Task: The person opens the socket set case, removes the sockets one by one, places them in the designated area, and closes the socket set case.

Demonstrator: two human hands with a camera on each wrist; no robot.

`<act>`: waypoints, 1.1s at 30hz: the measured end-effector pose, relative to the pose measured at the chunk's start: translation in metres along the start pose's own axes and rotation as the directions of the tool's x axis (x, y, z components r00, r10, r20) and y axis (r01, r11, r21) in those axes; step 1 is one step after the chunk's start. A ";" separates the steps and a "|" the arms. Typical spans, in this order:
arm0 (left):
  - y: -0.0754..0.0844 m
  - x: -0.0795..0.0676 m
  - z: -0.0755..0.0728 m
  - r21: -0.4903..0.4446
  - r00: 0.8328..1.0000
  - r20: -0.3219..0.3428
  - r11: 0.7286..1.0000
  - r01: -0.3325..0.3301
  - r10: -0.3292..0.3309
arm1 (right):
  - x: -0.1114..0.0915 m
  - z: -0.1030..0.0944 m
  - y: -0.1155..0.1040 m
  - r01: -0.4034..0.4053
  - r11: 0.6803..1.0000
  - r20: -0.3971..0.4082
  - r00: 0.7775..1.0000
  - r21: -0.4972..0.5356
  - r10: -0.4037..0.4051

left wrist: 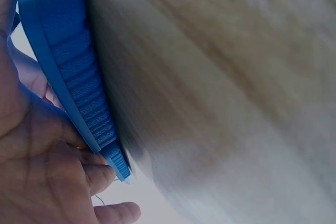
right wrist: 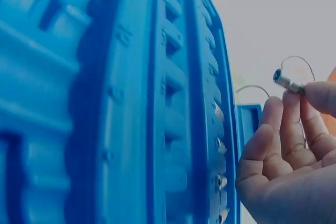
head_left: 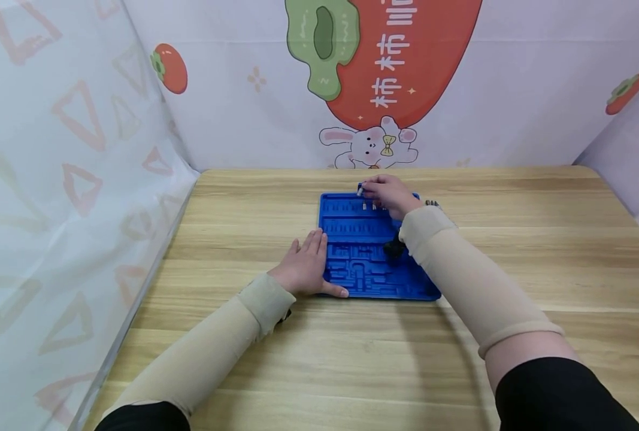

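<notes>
A blue moulded tool tray (head_left: 384, 296) with shaped recesses lies on the table. My left hand (head_left: 307, 268) rests against its left side with fingers extended, thumb along the front edge; the left wrist view shows the fingers beside the tray's ribbed side wall (left wrist: 79, 72). Above the tray's back edge, my right hand (head_left: 390, 194) pinches a small silver socket (right wrist: 283, 80) between thumb and fingertips. The socket's hollow end points away from the fingers. Several other small metal sockets (right wrist: 221, 182) sit in the tray's back row, partly hidden by the right hand in the head view.
The tray stands on a wood-grain table (head_left: 244, 209). A black object (head_left: 393, 247) shows below the right wrist, over the tray. A printed cloth (head_left: 233, 108) hangs behind the table, and another white sheet (head_left: 82, 239) borders its left side.
</notes>
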State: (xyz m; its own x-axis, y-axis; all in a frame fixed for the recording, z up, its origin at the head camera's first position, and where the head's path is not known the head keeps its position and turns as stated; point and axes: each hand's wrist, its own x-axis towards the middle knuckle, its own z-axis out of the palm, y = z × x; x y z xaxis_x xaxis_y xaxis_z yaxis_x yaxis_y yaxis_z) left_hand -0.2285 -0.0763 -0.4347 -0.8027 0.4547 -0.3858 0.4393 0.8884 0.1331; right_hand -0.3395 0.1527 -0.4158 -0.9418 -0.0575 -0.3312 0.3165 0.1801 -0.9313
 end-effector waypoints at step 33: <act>0.000 0.000 0.001 -0.028 1.000 0.007 1.000 -0.001 0.001 | -0.015 -0.064 0.013 -0.017 0.999 -0.029 0.999 0.048 0.019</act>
State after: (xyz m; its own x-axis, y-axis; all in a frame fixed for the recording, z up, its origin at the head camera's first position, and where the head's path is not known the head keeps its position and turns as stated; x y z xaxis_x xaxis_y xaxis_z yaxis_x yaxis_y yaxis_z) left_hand -0.2284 -0.0765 -0.4360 -0.7997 0.4550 -0.3917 0.4283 0.8896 0.1589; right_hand -0.3282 0.2192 -0.4134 -0.9386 -0.0261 -0.3440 0.3377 0.1339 -0.9317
